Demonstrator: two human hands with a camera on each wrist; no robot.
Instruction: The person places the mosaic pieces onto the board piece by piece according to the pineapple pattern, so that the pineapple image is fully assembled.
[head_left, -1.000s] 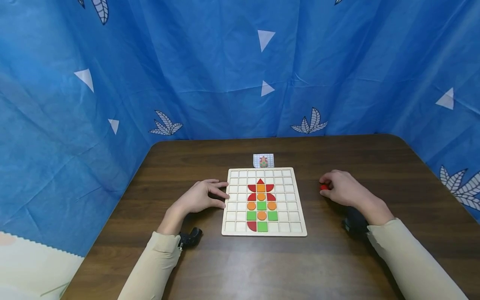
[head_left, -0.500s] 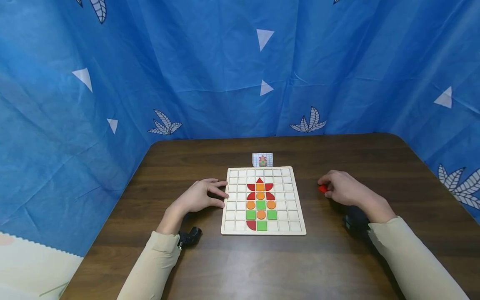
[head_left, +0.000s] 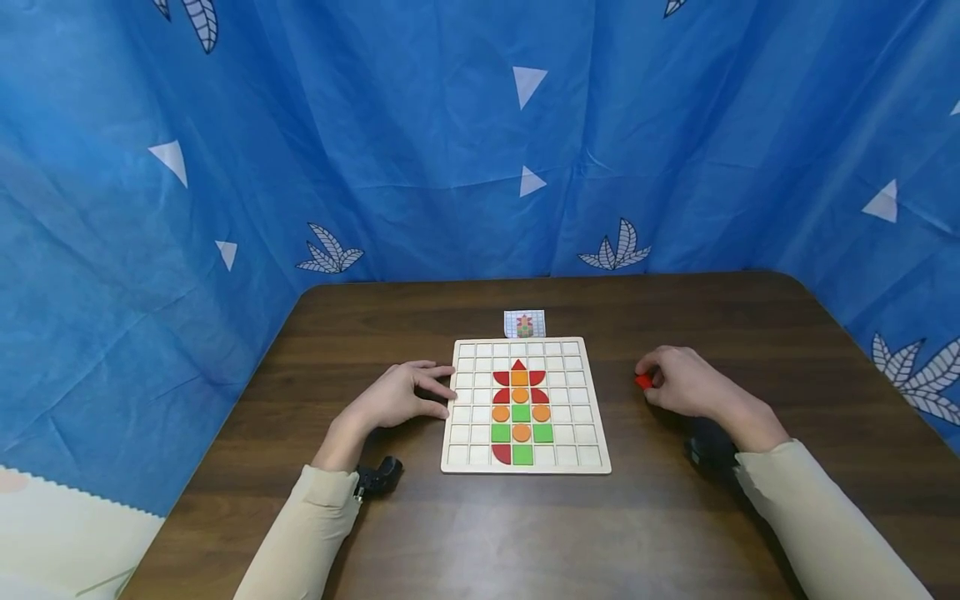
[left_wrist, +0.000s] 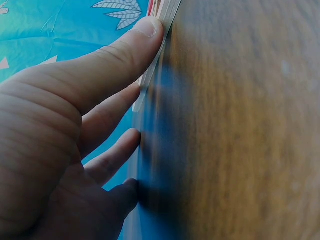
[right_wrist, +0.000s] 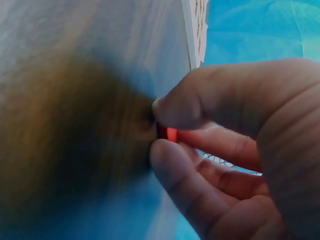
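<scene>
A pale gridded board lies on the table, bearing a column of red, orange and green tiles. My left hand is at its left edge, fingers spread and fairly straight; in the left wrist view the thumb lies along the board's side. To the right of the board, my right hand pinches a small red tile low over the table. In the right wrist view, the red tile shows between thumb and finger, which cover most of its outline.
Just behind the board is a small card printed with a similar coloured pattern. A dark wooden table carries everything, and a blue patterned curtain hangs beyond its far edge. Each wrist wears a black camera.
Between my right fingers the red tile has turned slightly, with the hand staying at about the same spot. My left hand and the board have kept their places.
</scene>
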